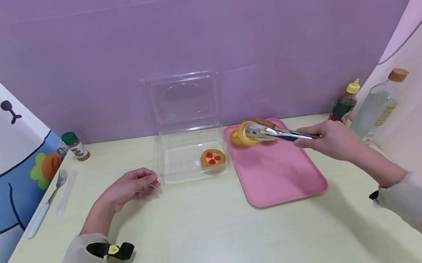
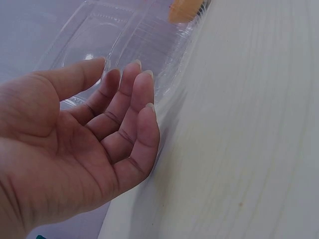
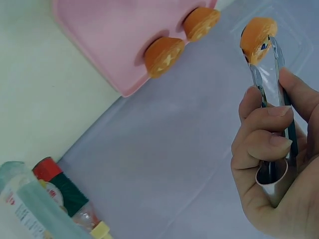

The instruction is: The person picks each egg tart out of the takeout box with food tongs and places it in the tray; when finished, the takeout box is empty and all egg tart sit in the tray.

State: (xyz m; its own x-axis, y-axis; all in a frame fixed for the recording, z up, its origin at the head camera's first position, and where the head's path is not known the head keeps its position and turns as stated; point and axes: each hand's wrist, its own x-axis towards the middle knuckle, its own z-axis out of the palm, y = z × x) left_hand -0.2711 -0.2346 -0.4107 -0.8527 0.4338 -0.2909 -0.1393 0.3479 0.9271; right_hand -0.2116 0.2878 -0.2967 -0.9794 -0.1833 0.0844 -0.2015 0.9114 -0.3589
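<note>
My right hand [image 1: 332, 138] grips metal tongs [image 1: 282, 133]. Between the tongs' tips is a golden bread roll [image 3: 258, 39], held over the far left of the pink tray [image 1: 279, 178]. On that tray sit two more rolls, a nearer one [image 3: 164, 56] and another [image 3: 201, 22] in the right wrist view; the tongs partly cover them in the head view. A clear plastic container [image 1: 178, 159] stands left of the tray, lid raised. Inside its right side lies a small pastry [image 1: 212, 157] with red topping. Beside the container's left edge, my left hand [image 1: 131, 189] is loosely curled, holding nothing.
At the left lie a fork [image 1: 48, 205] and a clear wrapped strip [image 1: 66, 194], near a green-capped spice jar [image 1: 76, 146]. A yellow-topped sauce bottle [image 1: 345, 102] and a cork-topped clear bottle [image 1: 377, 106] stand behind my right hand. A purple backdrop [image 1: 277, 26] borders the table.
</note>
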